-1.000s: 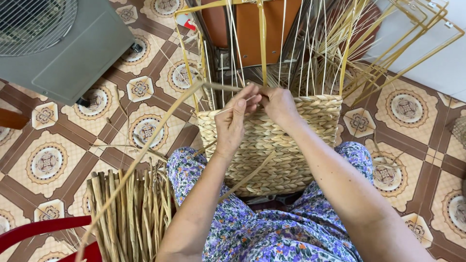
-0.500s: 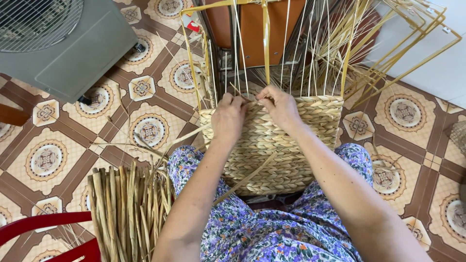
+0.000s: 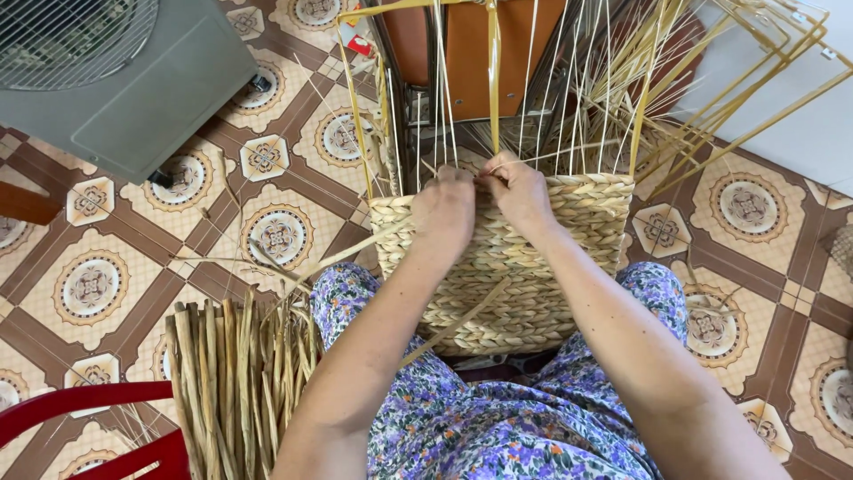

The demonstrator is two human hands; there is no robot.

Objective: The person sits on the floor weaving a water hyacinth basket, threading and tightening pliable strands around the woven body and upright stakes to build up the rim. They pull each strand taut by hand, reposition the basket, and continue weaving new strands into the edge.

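Both hands meet at the top rim of a half-woven, straw-coloured seagrass basket (image 3: 506,276) resting against the person's knees. The left hand (image 3: 444,213) has its fingers curled shut over the rim's braid, and the right hand (image 3: 520,191) pinches a thin pale reed upright (image 3: 533,164) just beside them. A bundle of dried flat rushes (image 3: 235,382) stands well below and left of the fingers.

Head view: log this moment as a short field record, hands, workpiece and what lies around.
left hand: at basket's top edge, gripping strands
right hand: beside it, pinching strands
workpiece: half-woven straw basket on lap, upright stakes above
loose strand: trails left from basket
left of lap: bundle of dried reeds
floor: patterned tiles, grey fan, red chair
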